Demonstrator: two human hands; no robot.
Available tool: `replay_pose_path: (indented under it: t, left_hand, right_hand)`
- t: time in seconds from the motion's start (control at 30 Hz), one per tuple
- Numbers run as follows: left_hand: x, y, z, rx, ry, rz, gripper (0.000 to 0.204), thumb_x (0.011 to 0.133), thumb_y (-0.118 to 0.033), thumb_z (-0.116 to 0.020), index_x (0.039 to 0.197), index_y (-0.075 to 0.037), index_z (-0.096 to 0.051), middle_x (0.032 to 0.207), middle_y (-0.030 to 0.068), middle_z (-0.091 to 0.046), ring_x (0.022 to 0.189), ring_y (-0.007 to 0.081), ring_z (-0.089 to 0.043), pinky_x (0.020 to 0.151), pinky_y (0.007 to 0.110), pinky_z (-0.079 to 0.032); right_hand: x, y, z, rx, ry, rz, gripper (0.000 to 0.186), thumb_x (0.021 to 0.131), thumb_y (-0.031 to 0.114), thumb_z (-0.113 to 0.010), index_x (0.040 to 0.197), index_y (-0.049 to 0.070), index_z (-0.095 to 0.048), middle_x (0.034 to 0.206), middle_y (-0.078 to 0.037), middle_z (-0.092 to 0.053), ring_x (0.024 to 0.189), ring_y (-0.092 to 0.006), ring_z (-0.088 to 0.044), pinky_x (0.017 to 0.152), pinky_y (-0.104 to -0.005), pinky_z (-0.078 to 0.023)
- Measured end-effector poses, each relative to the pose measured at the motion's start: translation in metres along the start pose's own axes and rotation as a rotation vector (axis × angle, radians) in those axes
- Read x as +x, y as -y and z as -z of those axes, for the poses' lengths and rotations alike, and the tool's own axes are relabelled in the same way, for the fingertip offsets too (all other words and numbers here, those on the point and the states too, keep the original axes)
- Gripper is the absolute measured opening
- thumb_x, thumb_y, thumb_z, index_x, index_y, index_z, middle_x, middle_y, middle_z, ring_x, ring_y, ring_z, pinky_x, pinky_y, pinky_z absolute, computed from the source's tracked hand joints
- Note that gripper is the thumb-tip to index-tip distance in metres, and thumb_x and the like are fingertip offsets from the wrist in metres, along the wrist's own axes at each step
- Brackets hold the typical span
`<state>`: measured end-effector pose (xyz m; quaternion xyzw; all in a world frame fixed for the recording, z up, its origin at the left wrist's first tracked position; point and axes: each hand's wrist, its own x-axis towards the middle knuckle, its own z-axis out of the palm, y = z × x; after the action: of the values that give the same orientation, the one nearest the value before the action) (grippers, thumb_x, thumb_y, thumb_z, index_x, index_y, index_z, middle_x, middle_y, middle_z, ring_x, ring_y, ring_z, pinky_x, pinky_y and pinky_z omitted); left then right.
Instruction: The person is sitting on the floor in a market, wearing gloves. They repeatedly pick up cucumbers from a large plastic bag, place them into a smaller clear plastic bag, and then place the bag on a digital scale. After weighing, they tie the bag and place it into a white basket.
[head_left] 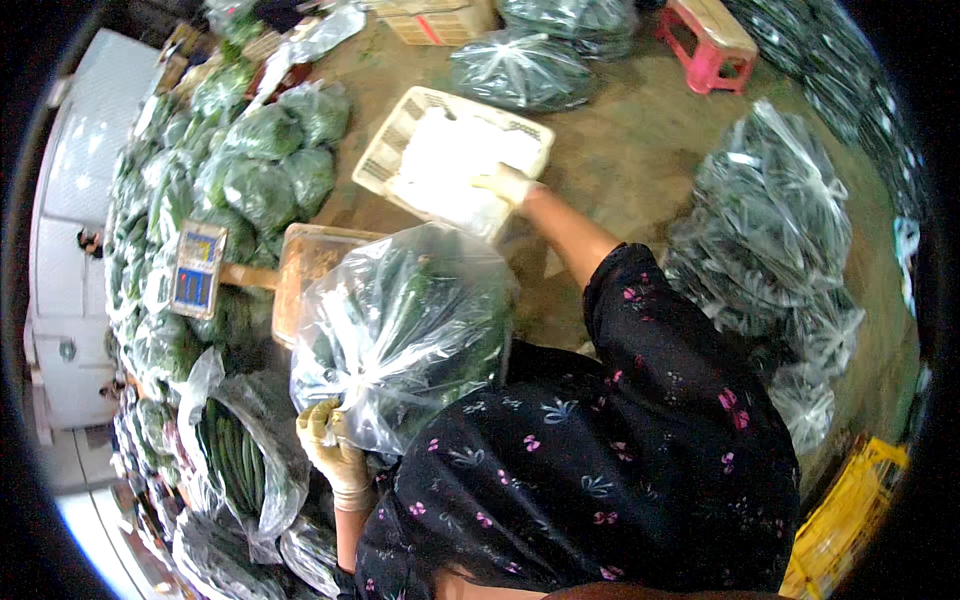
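A clear plastic bag of long green vegetables (405, 335) sits in the middle of the view, its gathered neck low on its left side. The left hand (335, 450), in a pale yellowish glove, is clamped around that neck, fingers curled tight, so the bag bulges above and to the right of the hand.

The right hand (508, 183), also gloved, reaches forward to a cream plastic basket (395, 135) on the concrete floor (640, 140). It rests on the near right edge of a stack of white sheets (445, 165) lying in the basket; whether its fingers pinch a sheet or lie flat on the stack cannot be told.

Just behind the held bag stands a weighing scale with a brownish platform (305, 265), and its blue display panel (197, 270) sits to the left. Below the left hand an open bag of green beans (240, 455) stands with its mouth spread wide.

Tied bags of leafy greens (265, 150) are heaped along the floor's left edge. Another tied bag (520, 70) lies at the far edge beyond the basket, and a tall pile of dark filled bags (770, 230) rises along the right edge. A pink plastic stool (708, 40) stands at the far right, and a yellow crate (850, 515) shows at the near right corner.
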<state>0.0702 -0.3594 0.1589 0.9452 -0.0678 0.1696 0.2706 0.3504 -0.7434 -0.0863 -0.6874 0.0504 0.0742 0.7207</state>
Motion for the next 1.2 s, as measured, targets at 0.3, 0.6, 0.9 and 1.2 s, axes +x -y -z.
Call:
replay_pose_path:
  t: [0.3, 0.6, 0.9, 1.2]
  left_hand:
    - [0.018, -0.007, -0.003, 0.006, 0.026, -0.109, 0.02, 0.09, -0.017, -0.062, 0.096, 0.002, -0.066, 0.096, 0.0129, -0.059, 0.091, 0.028, -0.056, 0.086, 0.04, -0.044]
    - [0.029, -0.032, -0.006, -0.036, 0.1, -0.195, 0.021, 0.081, -0.008, -0.069, 0.101, -0.003, -0.069, 0.1, 0.0111, -0.062, 0.096, 0.0264, -0.056, 0.092, 0.038, -0.043]
    - [0.033, -0.054, -0.002, -0.089, 0.135, -0.28, 0.038, 0.076, -0.014, -0.075, 0.111, -0.003, -0.066, 0.108, 0.0131, -0.062, 0.105, 0.0298, -0.055, 0.097, 0.04, -0.042]
    - [-0.003, -0.004, 0.023, -0.499, 0.052, 0.213, 0.027, 0.094, -0.008, -0.058, 0.118, 0.004, -0.058, 0.115, 0.0103, -0.059, 0.103, 0.0186, -0.057, 0.098, 0.032, -0.043]
  right_hand:
    - [-0.209, 0.238, -0.132, -0.636, 0.859, 0.857, 0.091, 0.068, 0.047, -0.079, 0.133, -0.007, -0.045, 0.113, -0.023, -0.063, 0.106, -0.0326, -0.062, 0.089, -0.043, -0.048]
    - [-0.21, 0.218, -0.144, -0.976, 0.683, 0.802, 0.058, 0.068, 0.053, -0.075, 0.09, 0.0, -0.066, 0.083, -0.016, -0.067, 0.08, -0.0367, -0.066, 0.07, -0.046, -0.053]
    - [-0.248, 0.23, -0.101, -0.869, 0.795, 0.571, 0.047, 0.077, 0.045, -0.073, 0.094, 0.003, -0.062, 0.084, -0.017, -0.067, 0.082, -0.0365, -0.066, 0.071, -0.0431, -0.052]
    - [-0.243, 0.178, -0.048, 0.204, 0.226, 0.092, 0.022, 0.083, 0.009, -0.07, 0.102, -0.002, -0.067, 0.095, -0.007, -0.07, 0.087, -0.0138, -0.063, 0.08, -0.0268, -0.05]
